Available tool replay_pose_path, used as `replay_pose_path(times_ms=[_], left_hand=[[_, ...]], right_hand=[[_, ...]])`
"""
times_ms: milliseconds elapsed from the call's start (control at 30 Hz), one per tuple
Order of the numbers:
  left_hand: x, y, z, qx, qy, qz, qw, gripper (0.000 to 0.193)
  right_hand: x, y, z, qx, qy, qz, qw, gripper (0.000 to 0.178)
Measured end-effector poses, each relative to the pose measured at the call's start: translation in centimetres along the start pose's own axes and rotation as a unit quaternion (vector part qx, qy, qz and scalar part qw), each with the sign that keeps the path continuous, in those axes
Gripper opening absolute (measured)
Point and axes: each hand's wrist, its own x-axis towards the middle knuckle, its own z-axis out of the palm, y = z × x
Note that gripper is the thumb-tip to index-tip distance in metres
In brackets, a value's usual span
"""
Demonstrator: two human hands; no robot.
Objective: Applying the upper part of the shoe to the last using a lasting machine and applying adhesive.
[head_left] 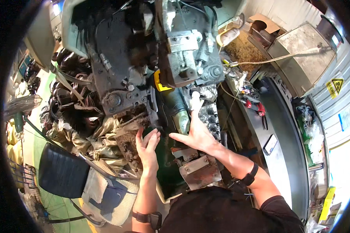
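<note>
My left hand (148,148) is raised in front of the machine, its fingers loosely bent and apart with nothing in them. To its right, my right hand (198,134) reaches forward, thumb spread to the left and fingers stretched out. At those fingertips is a white, rounded piece (195,101); whether it is touched or fixed to the machine I cannot tell. Beside it a dark cylindrical part (173,100) slopes down toward me, with a yellow piece (159,82) at its far end and a pale metal end (182,122) near my right thumb.
The large dark machine (120,97) fills the far middle. Rusty metal plates (201,171) sit below my right forearm. A chair (62,171) stands at left beside piled dark parts (79,89). On the right bench lie a phone (270,144) and red-handled pliers (259,108).
</note>
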Motion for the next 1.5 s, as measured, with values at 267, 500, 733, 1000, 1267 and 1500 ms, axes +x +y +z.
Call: replay_pose_path(times_ms=[267,500,733,1000,1267,1500], left_hand=[[0.1,0.1,-0.7,-0.022,-0.012,0.012,1.0,0.059],[-0.5,1.3,2.5,0.002,-0.035,0.033,0.999,0.059],[-3.5,6.6,8.6,-0.039,-0.152,-0.011,0.988,0.04],[-8.6,2.6,14.4,-0.071,-0.33,0.004,0.941,0.048],[-14.4,-7.3,26.5,-0.035,-0.272,-0.219,0.936,0.041],[-22.1,-24.7,32.8,0.234,-0.457,-0.388,0.765,0.05]], right_hand=[[0.4,-0.6,1.1,0.012,-0.01,0.078,0.997,0.105],[0.1,-1.9,-1.5,-0.001,0.042,0.022,0.999,0.115],[-13.1,-4.9,-7.8,0.085,-0.047,0.004,0.995,0.099],[-24.9,1.0,-10.0,0.145,0.11,-0.144,0.973,0.11],[-32.2,5.5,-15.8,0.066,0.336,-0.074,0.937,0.081],[-48.3,15.9,-25.7,0.621,0.538,0.288,0.492,0.042]])
